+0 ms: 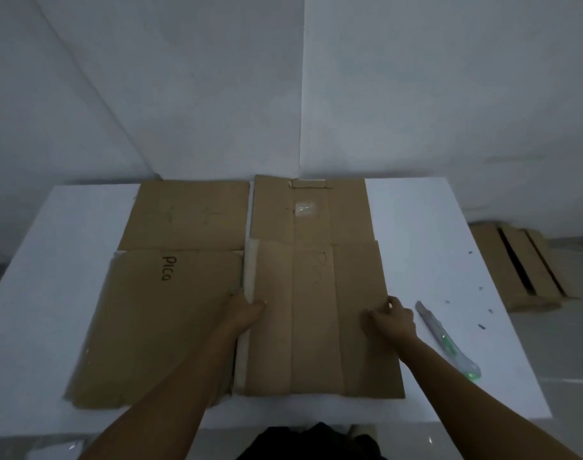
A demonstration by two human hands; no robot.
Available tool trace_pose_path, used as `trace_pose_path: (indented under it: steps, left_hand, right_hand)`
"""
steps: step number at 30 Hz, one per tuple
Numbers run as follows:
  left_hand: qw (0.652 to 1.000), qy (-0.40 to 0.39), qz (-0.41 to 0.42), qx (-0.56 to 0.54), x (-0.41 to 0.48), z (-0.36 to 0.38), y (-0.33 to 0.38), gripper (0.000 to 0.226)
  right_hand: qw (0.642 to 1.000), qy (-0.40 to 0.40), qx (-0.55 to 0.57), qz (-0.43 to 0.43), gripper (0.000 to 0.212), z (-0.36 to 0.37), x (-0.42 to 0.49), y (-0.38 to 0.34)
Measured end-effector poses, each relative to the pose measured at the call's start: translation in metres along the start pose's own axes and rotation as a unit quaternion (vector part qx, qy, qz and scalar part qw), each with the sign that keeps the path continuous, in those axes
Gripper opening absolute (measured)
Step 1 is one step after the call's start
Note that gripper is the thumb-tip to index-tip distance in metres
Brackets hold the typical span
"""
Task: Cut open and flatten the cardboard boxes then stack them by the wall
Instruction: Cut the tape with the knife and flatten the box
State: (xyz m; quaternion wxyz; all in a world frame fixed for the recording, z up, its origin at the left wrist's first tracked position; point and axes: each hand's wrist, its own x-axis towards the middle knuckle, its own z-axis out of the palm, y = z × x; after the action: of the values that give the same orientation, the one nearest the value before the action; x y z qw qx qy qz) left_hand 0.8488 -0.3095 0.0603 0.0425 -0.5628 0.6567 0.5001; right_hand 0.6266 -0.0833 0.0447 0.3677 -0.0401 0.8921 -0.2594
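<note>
White table (433, 260) bearing two flattened sheets in uniform tan-brown. The lettered cardboard (157, 327) carries the dark brown handwritten word "Pico" (169, 268); the creased cardboard (316, 327) shows only faint, blurred writing, parallel crease lines, a paler beige strip (250, 270) along one edge and a glossy clear tape patch (305, 209). Utility knife (449, 343): grey with translucent bright green. Small dark specks (481, 326) dot the tabletop. Wall (283, 78): plain white, shaded grey. Floor stack of cardboard (516, 260): tan-brown with one black gap. Garment (313, 443) at the lower edge: black.
</note>
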Motion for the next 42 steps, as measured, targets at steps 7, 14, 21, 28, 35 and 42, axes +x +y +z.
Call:
trace_pose_path:
  steps: [7,14,21,28,35,42]
  left_hand:
    - [0.986,-0.040,-0.079,-0.139,0.017,0.002,-0.015,0.086]
    - [0.986,-0.014,0.087,-0.144,-0.014,-0.029,0.006,0.012]
    - [0.969,0.080,0.123,-0.201,-0.059,-0.108,-0.011,0.020]
    - [0.951,0.204,0.085,-0.218,-0.074,-0.188,-0.060,0.014]
    - [0.970,0.225,-0.063,-0.069,-0.014,-0.228,-0.142,0.046]
    - [0.977,0.185,-0.107,-0.007,-0.015,-0.213,-0.184,0.054]
  right_hand:
    - [0.983,-0.097,0.136,-0.075,0.056,-0.016,-0.027,-0.010]
    - [0.967,-0.095,0.200,-0.128,0.030,-0.041,-0.069,-0.035]
    - [0.901,-0.197,0.372,-0.106,0.035,-0.009,-0.098,-0.074]
    - [0.894,-0.293,0.312,-0.135,0.041,0.061,-0.103,-0.131]
    - [0.959,-0.256,0.082,-0.088,0.037,0.163,-0.099,-0.152]
    - [0.966,-0.219,-0.042,-0.131,0.049,0.187,-0.107,-0.141]
